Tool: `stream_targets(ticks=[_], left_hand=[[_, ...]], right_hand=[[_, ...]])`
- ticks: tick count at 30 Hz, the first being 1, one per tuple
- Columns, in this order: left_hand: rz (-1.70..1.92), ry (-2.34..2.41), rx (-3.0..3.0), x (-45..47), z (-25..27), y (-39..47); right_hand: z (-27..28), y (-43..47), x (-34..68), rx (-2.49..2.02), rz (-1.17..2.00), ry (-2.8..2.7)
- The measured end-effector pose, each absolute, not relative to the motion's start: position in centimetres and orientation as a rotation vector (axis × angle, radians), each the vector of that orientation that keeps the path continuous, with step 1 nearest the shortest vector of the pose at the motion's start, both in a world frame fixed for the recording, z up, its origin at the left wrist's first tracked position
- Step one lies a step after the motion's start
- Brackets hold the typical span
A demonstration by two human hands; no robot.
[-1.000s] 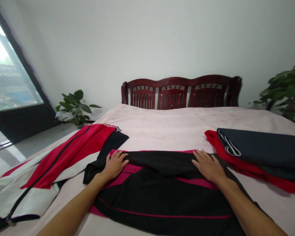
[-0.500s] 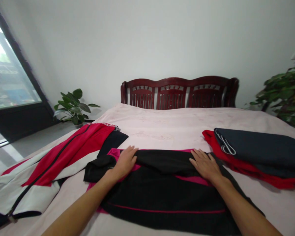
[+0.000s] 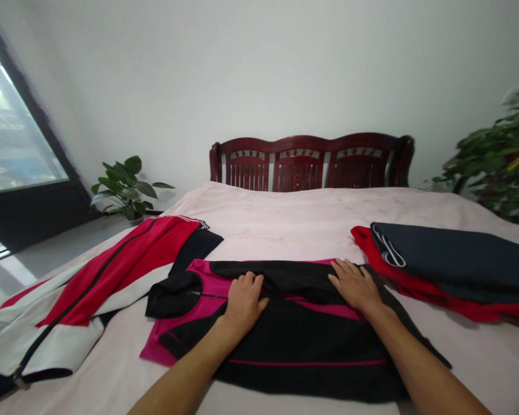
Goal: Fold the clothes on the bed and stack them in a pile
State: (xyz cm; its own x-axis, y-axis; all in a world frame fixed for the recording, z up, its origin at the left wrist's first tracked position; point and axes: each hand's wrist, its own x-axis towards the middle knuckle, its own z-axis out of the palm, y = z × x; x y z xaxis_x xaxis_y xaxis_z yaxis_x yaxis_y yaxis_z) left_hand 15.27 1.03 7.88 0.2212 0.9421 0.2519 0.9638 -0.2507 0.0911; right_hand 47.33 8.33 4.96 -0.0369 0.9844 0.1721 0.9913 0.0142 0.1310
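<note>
A black and magenta jacket (image 3: 311, 340) lies on the bed in front of me, its collar to the left and one sleeve laid along its far side. My left hand (image 3: 244, 297) rests on that black sleeve near the chest, fingers a little bent and the thumb apart. On the sleeve's right part lies my right hand (image 3: 355, 285), palm down with the fingers spread. Neither hand grips the cloth. The underside of both palms is hidden.
Left of the jacket a red, white and navy track jacket (image 3: 125, 271) is spread out. A folded dark blue garment (image 3: 454, 253) lies on a red one (image 3: 467, 308) at the right. Behind the pink bedsheet (image 3: 277, 219) rises a wooden headboard (image 3: 300, 164). Potted plants (image 3: 125, 187) flank the bed.
My left hand has moved right along the sleeve, away from the collar, so more magenta cloth shows there. My right hand stays in nearly the same place on the jacket.
</note>
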Motion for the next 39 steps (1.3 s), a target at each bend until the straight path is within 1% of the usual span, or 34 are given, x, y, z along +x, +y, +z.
stream_targets(ticks=[3,6,8,11,13,14,18,19,21,24,29,31,33,34,36,39], left_hand=[[-0.332,-1.851,-2.373,15.9,8.2,2.1],[-0.356,-1.850,-2.409,15.9,8.6,3.0],[-0.464,-1.886,-2.434,15.6,8.9,3.2],[-0.762,-1.973,-2.375,14.8,9.1,2.6],[-0.856,-1.963,-2.367,14.3,9.0,1.6],[-0.821,-1.937,-2.392,14.1,8.8,1.0],[-0.416,-1.796,-2.505,13.4,8.4,-1.1],[-0.360,-1.788,-2.519,13.2,8.5,-1.3],[-0.371,-1.810,-2.555,12.7,9.0,-1.3],[-0.532,-1.920,-2.548,11.1,9.9,-0.4],[-0.687,-2.210,-2.247,7.5,9.8,2.1],[-0.646,-2.259,-2.131,6.2,9.4,3.2],[-0.517,-2.324,-2.085,5.2,9.2,4.2],[-0.449,-2.357,-2.082,4.8,9.1,4.7],[-0.355,-2.388,-2.100,4.3,9.0,5.6],[-0.305,-2.375,-2.153,4.0,8.8,6.5]], right_hand=[[4.9,8.4,47.4,-2.146,-0.338,-2.212],[4.7,8.4,47.5,-2.121,-0.350,-2.199],[4.7,8.4,47.5,-2.118,-0.355,-2.192],[4.8,8.3,47.4,-2.116,-0.339,-2.187],[4.9,8.3,47.4,-2.105,-0.324,-2.178],[4.9,8.3,47.4,-2.102,-0.315,-2.174],[4.7,8.4,47.5,-2.098,-0.302,-2.168],[4.7,8.4,47.6,-2.094,-0.310,-2.167],[4.6,8.4,47.5,-2.085,-0.338,-2.165],[4.5,8.2,47.4,-2.082,-0.367,-2.157],[4.4,8.3,47.6,-2.061,-0.367,-2.148],[4.6,8.4,47.6,-2.074,-0.335,-2.142],[5.5,8.2,46.9,-2.091,-0.299,-2.100],[6.2,7.8,46.1,-2.059,-0.293,-2.081],[7.9,6.4,43.7,-1.846,-0.291,-2.107],[10.3,2.9,38.3,-1.250,-0.192,-2.322]])
